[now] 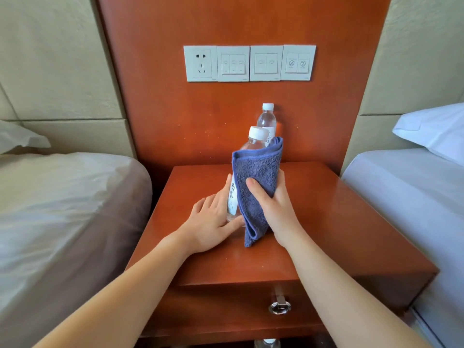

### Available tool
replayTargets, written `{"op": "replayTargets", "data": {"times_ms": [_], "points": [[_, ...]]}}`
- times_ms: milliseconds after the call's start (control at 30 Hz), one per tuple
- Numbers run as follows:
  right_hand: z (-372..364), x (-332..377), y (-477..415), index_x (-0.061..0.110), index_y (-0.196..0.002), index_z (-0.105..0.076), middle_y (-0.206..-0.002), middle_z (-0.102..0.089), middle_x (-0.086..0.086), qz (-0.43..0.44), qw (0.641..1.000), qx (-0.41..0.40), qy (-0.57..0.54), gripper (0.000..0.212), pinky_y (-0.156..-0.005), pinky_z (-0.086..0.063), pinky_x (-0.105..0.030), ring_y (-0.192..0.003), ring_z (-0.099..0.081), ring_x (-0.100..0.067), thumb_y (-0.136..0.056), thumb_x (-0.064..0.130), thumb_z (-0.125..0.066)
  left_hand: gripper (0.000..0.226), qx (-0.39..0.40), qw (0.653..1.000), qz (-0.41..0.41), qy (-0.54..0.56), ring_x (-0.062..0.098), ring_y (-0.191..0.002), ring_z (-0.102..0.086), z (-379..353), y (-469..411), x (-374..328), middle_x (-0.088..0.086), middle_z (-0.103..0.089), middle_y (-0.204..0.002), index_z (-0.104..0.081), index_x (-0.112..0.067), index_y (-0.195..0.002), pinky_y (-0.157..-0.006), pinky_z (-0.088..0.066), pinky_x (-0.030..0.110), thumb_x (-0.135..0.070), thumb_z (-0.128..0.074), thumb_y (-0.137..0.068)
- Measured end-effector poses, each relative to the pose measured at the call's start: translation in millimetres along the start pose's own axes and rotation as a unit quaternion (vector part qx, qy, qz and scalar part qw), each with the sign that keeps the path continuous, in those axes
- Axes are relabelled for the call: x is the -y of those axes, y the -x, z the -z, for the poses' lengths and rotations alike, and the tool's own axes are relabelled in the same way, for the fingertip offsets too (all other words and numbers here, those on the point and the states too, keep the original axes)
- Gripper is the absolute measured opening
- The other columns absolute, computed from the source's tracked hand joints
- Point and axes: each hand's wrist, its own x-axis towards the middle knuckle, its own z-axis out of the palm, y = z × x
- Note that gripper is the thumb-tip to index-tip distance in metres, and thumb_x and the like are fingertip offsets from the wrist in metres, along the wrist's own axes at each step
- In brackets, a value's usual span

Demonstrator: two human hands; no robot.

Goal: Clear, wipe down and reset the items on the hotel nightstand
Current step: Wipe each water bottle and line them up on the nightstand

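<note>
Because the near water bottle is thin clear plastic and looks full, it will probably feel fairly heavy for its size, give a little under pressure and slide easily on polished wood. The safest hold is likely round the labelled middle, or at the ribbed neck under the cap, not at the smooth base. The blue cloth is soft, limp terry folded double, so it needs gathering in the palm or it will hang loose.

The bottle stands near the middle of the counter, leaning slightly with its white cap towards the back. Whether its base sits flat cannot be told. It has a white label with dark characters. The cloth covers its right side from shoulder to base, with one corner hanging down to the wood.

The left grip lies nearly flat, fingers fairly straight against the bottle's left side and thumb across its foot, steadying it without clasping it. The right grip is closed round the cloth, thumb in front, pressing it to the bottle.

A second bottle, also clear and white-capped, stands upright just behind against the headboard panel. A wipe of the near bottle appears to be in hand.
</note>
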Motion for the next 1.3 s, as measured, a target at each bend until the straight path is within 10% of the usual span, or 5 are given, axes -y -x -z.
{"op": "replayTargets", "data": {"times_ms": [500, 733, 967, 1100, 1300], "points": [[12, -1, 9, 0.037, -0.132, -0.037, -0.117, -0.060, 0.019, 0.018, 0.981, 0.066, 0.183, 0.063, -0.089, -0.049, -0.015, -0.105, -0.058, 0.009, -0.083, 0.029, -0.075, 0.087, 0.032, 0.998, -0.014, 0.052, 0.007, -0.136, -0.037, 6, 3, 4, -0.017, -0.044, -0.145, 0.001, -0.035, -0.154, -0.122, 0.001, 0.040, -0.033, -0.040, -0.076], [17, 1, 17, 0.049, -0.129, -0.033, -0.115, -0.058, 0.027, 0.014, 0.962, 0.095, 0.254, 0.068, -0.080, -0.044, -0.005, -0.104, -0.055, 0.014, -0.079, 0.033, -0.077, 0.069, -0.034, 0.942, -0.014, 0.334, 0.010, -0.136, -0.042, 4, 1, 11, -0.015, -0.060, -0.132, -0.061, -0.032, -0.122, -0.121, -0.021, 0.044, 0.012, -0.034, -0.077], [19, 1, 17, 0.043, -0.134, -0.035, -0.114, -0.058, 0.027, 0.001, 0.957, 0.116, 0.266, 0.067, -0.083, -0.048, -0.011, -0.104, -0.057, 0.011, -0.081, 0.034, -0.075, 0.049, -0.181, 0.822, 0.051, 0.538, 0.005, -0.138, -0.037, 37, -4, -4, -0.015, -0.043, -0.147, -0.042, -0.036, -0.139, -0.114, -0.025, 0.026, -0.039, -0.045, -0.090], [18, 0, 16, 0.046, -0.133, -0.034, -0.109, -0.057, 0.030, 0.000, 0.960, 0.109, 0.259, 0.069, -0.080, -0.048, -0.010, -0.100, -0.056, 0.014, -0.080, 0.033, -0.076, 0.022, -0.148, 0.864, -0.011, 0.481, 0.004, -0.089, -0.062, 65, -24, -43, -0.009, -0.068, -0.101, -0.062, -0.022, -0.113, -0.073, -0.048, 0.018, -0.034, -0.060, -0.095], [23, -3, 12, 0.048, -0.130, -0.038, -0.119, -0.058, 0.026, -0.003, 0.978, 0.063, 0.200, 0.067, -0.087, -0.048, -0.015, -0.106, -0.057, 0.009, -0.080, 0.029, -0.078, 0.005, -0.281, 0.660, 0.042, 0.696, 0.015, -0.074, -0.063, 38, -39, -38, 0.001, -0.063, -0.084, -0.059, -0.014, -0.098, -0.067, -0.052, 0.027, -0.017, -0.056, -0.097]]}}
